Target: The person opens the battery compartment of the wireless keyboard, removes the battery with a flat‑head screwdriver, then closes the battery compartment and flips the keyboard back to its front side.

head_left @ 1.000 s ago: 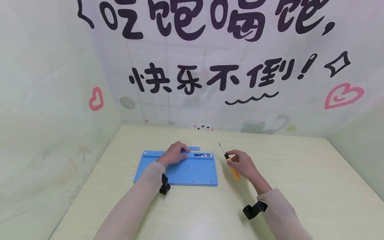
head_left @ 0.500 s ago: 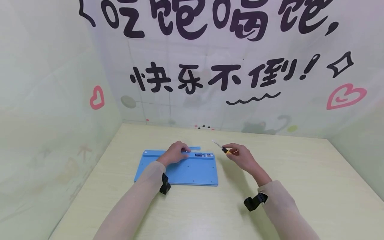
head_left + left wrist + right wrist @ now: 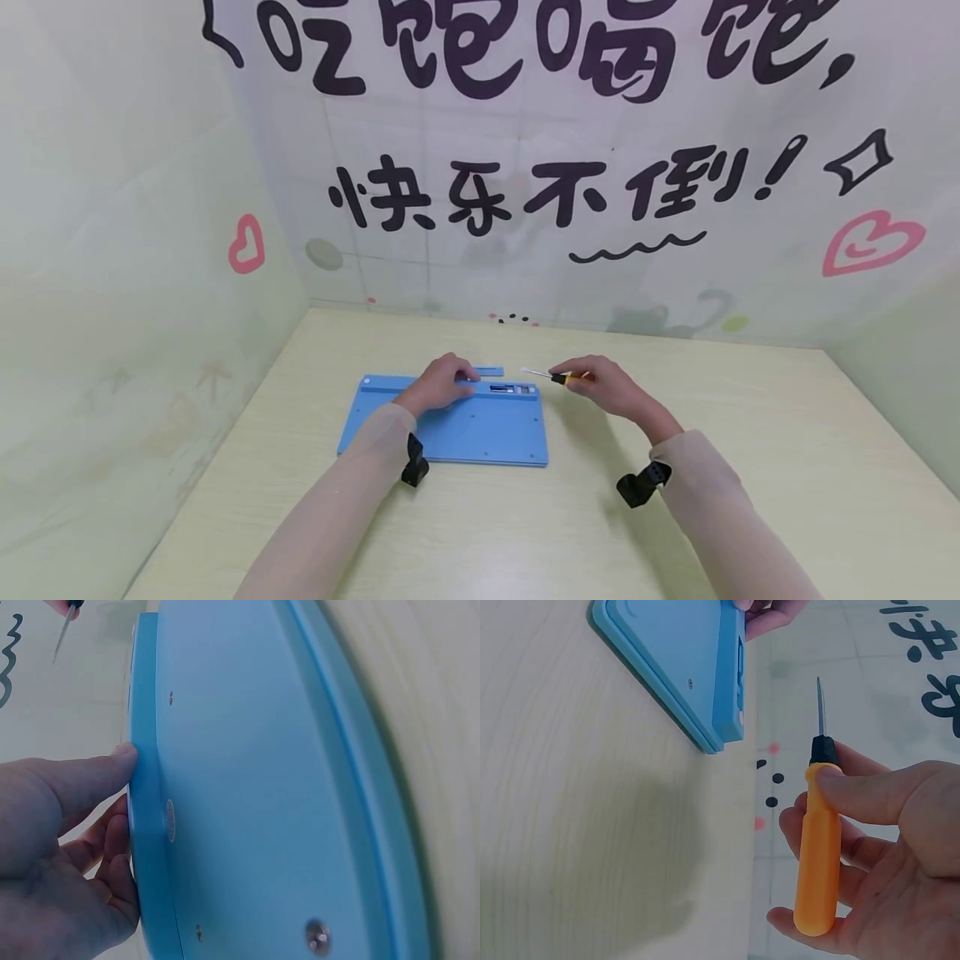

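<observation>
Your left hand (image 3: 441,383) holds the raised far edge of the blue device (image 3: 480,429), with the thumb against this edge and the other fingers bent along it. The device lies flat on the pale table (image 3: 525,533), in front of you, and its screw heads face up. To the right of your left hand, a small compartment (image 3: 510,388) is open in the raised edge. Your right hand (image 3: 603,386) grips the screwdriver (image 3: 820,855) by its orange handle, with thumb and fingers closed on it. The metal tip points to the left, near the device but apart from it. A small blue strip (image 3: 491,372) lies just behind the raised edge.
</observation>
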{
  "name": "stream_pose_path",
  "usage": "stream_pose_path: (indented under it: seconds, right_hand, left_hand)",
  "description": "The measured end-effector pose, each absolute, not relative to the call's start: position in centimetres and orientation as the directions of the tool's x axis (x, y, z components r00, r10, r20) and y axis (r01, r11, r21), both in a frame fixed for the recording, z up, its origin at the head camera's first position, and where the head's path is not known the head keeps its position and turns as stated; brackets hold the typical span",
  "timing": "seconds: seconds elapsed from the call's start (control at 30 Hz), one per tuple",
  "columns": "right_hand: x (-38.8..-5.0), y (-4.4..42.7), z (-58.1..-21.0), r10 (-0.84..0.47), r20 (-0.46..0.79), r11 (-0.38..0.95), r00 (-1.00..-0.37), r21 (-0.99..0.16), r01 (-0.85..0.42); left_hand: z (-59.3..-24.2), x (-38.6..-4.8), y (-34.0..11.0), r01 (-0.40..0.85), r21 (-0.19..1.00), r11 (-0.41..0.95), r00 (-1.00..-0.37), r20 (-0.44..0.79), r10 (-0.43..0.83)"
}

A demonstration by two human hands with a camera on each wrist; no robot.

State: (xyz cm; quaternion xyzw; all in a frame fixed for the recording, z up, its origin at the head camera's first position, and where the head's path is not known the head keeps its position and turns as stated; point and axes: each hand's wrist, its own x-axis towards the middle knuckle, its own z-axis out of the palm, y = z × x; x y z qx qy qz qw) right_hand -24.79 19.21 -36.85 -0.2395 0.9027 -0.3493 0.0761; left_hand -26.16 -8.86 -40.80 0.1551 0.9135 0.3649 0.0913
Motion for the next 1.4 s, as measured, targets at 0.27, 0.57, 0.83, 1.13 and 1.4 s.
stream_pose_path:
  seconds: [0.27, 0.57, 0.83, 1.13, 1.4]
  right_hand:
    - [-25.5, 19.1, -37.1, -0.553, 0.011, 0.630, -0.833, -0.649, -0.427]
    - [-25.8, 18.5, -36.7, -0.503, 0.021, 0.694, -0.864, -0.586, -0.418]
    - [-26.0, 18.2, -36.2, -0.485, 0.031, 0.706, -0.874, -0.577, -0.412]
    - [-26.0, 17.8, -36.1, -0.476, 0.005, 0.717, -0.880, -0.576, -0.391]
    - [-26.4, 17.6, -35.6, -0.489, -0.024, 0.741, -0.872, -0.540, -0.400]
  left_hand:
    - [-40.7, -26.1, -8.8, 0.205, 0.704, 0.680, -0.936, -0.063, 0.347]
    - [-40.8, -26.1, -8.7, 0.194, 0.706, 0.681, -0.941, -0.063, 0.333]
    - [-41.0, -26.1, -8.8, 0.212, 0.706, 0.676, -0.937, -0.049, 0.345]
    - [-40.7, -26.0, -8.8, 0.200, 0.708, 0.677, -0.940, -0.056, 0.336]
    - [-40.6, -26.0, -8.7, 0.187, 0.703, 0.686, -0.944, -0.064, 0.323]
